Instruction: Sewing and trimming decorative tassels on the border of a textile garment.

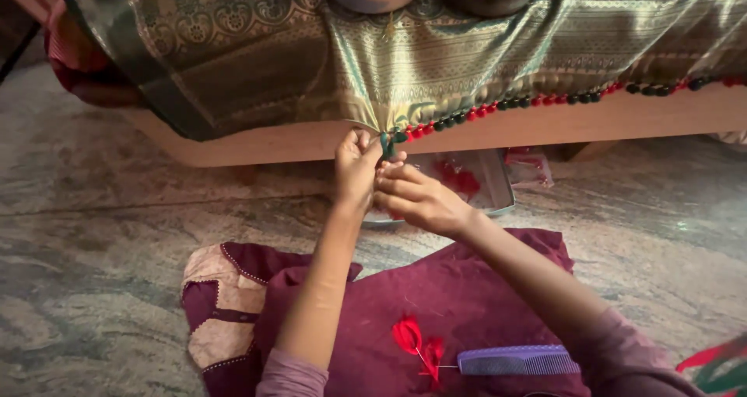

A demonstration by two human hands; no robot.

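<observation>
Both hands, left hand (355,166) and right hand (416,198), pinch the soft, light green-gold silk cloth (436,62) at its thin bottom edge, fingers closed

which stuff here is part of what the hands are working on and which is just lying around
In use:
left hand
right hand
green-gold cloth
red and dark tassels along its edge

Lying about:
purple comb
red thread tufts
maroon garment
metal tray

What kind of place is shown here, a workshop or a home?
Probably a home: the person sits on a stone floor, hands at a silk cloth draped over a wooden bed edge.
</observation>
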